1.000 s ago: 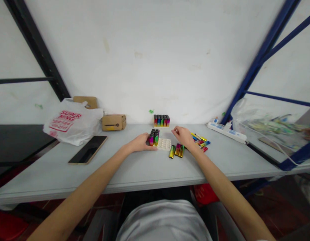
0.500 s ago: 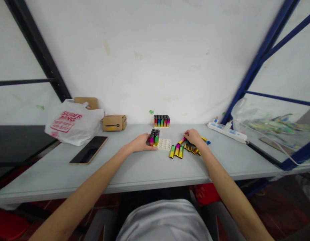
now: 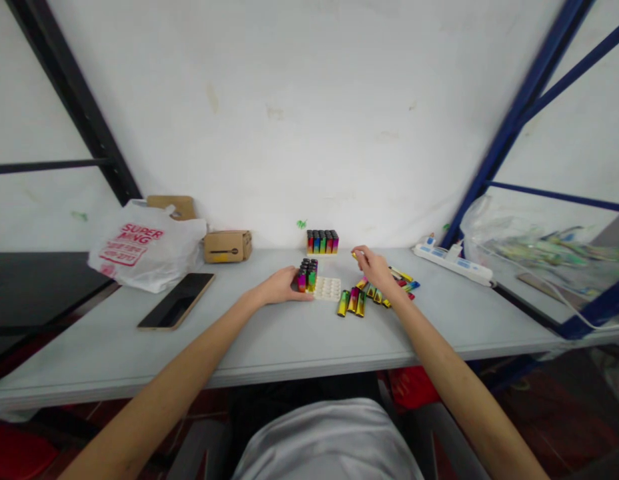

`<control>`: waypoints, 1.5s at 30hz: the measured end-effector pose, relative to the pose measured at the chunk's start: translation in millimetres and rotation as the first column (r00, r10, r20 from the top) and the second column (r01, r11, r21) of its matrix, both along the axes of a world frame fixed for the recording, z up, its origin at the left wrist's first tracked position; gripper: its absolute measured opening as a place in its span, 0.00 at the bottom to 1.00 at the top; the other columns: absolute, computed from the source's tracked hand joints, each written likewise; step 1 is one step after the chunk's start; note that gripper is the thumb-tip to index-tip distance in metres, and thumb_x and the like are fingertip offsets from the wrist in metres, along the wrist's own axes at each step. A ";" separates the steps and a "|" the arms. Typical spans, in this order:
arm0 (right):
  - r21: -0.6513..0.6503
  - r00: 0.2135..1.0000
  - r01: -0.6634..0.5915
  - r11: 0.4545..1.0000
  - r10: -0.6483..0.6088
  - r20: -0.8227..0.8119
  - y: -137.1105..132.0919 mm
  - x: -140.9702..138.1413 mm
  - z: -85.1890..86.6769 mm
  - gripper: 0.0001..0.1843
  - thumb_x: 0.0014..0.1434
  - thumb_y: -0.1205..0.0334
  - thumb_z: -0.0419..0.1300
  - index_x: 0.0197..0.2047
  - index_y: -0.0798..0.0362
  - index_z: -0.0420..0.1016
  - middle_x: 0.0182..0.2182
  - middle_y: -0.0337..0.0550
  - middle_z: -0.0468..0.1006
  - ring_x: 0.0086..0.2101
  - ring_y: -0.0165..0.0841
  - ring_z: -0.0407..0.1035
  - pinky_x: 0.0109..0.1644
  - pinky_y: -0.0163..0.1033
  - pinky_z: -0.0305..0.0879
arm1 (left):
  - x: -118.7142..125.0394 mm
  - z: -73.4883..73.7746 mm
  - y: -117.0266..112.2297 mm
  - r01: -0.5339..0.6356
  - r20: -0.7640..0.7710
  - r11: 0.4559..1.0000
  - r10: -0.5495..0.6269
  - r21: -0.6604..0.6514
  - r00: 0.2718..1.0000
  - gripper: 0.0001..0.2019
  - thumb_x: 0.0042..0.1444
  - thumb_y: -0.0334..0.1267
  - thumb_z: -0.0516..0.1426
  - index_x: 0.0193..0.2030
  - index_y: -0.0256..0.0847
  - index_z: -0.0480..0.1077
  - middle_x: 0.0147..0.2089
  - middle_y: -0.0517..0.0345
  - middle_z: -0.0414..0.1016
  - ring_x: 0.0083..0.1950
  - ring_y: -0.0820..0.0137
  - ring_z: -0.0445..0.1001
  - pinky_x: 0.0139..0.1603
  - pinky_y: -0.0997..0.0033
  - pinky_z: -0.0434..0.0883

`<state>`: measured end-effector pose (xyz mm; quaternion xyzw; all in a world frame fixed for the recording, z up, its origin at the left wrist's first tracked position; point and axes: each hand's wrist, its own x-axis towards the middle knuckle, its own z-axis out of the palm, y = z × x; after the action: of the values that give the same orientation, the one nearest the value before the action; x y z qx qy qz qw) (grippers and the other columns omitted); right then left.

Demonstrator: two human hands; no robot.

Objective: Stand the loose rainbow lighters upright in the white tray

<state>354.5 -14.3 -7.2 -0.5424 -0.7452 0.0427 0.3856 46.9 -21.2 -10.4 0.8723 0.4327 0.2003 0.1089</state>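
My left hand (image 3: pixel 280 285) is wrapped round the left end of a white tray (image 3: pixel 328 289), its thumb along the front edge. Upright lighters (image 3: pixel 308 275) with black tops and rainbow metallic bodies fill the tray's left part, while the round sockets on its right are bare. Above and right of the tray, my right hand (image 3: pixel 373 265) pinches a lighter (image 3: pixel 354 255); only its yellow end shows past the fingertips. Several loose lighters (image 3: pixel 352 302) lie on the table below and beside that hand, some partly hidden by the wrist.
Against the wall stands a full block of similar lighters (image 3: pixel 323 242). To the left are a cardboard box (image 3: pixel 228 246), a phone (image 3: pixel 177 301) and a white plastic bag (image 3: pixel 144 243). A power strip (image 3: pixel 453 263) and a blue shelf frame (image 3: pixel 509 133) are on the right of the table (image 3: pixel 289 340).
My right hand has lifted a lighter out of the loose pile and moved up and left toward the tray. My left hand stays in place on the tray.
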 end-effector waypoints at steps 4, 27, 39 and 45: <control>0.017 0.993 -0.121 0.993 0.121 0.006 -3.4 -16.5 -4.4 0.23 0.71 0.53 0.45 0.56 0.53 0.76 0.36 0.47 0.81 0.33 0.36 0.73 0.41 0.38 0.66 | -0.2 0.5 -0.5 0.019 -0.011 1.000 -0.019 -0.007 1.000 0.32 0.43 0.68 0.63 0.39 0.39 0.73 0.37 0.52 0.75 0.36 0.60 0.73 0.37 0.65 0.69; 0.042 0.969 -0.227 0.973 0.230 -0.095 -21.4 -36.3 0.7 0.16 0.66 0.47 0.53 0.34 0.50 0.64 0.24 0.35 0.68 0.25 0.30 0.60 0.33 0.34 0.54 | 0.8 1.3 -2.1 -0.002 0.005 1.000 0.002 -0.021 1.000 0.31 0.41 0.65 0.65 0.40 0.38 0.74 0.38 0.50 0.76 0.39 0.58 0.73 0.39 0.64 0.70; -0.075 0.896 -0.428 0.900 0.413 -0.161 -21.2 -38.7 -0.2 0.18 0.64 0.46 0.56 0.44 0.52 0.73 0.29 0.38 0.74 0.30 0.31 0.65 0.35 0.34 0.61 | -0.3 1.9 -2.3 0.017 -0.023 1.000 -0.017 -0.011 1.000 0.32 0.44 0.67 0.63 0.39 0.37 0.73 0.37 0.50 0.75 0.37 0.59 0.73 0.37 0.64 0.69; -0.034 0.944 -0.331 0.943 0.330 -0.029 -21.4 -38.9 -0.3 0.24 0.65 0.42 0.53 0.26 0.51 0.63 0.19 0.32 0.58 0.23 0.28 0.52 0.29 0.35 0.47 | 0.0 1.1 -2.8 0.017 0.016 1.000 -0.017 -0.016 1.000 0.32 0.43 0.66 0.64 0.41 0.38 0.74 0.39 0.51 0.76 0.38 0.59 0.73 0.39 0.64 0.69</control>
<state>315.6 -35.7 -7.5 -0.4167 -0.8200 0.1274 0.3712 46.9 -23.9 -9.3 0.8734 0.4261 0.2026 0.1209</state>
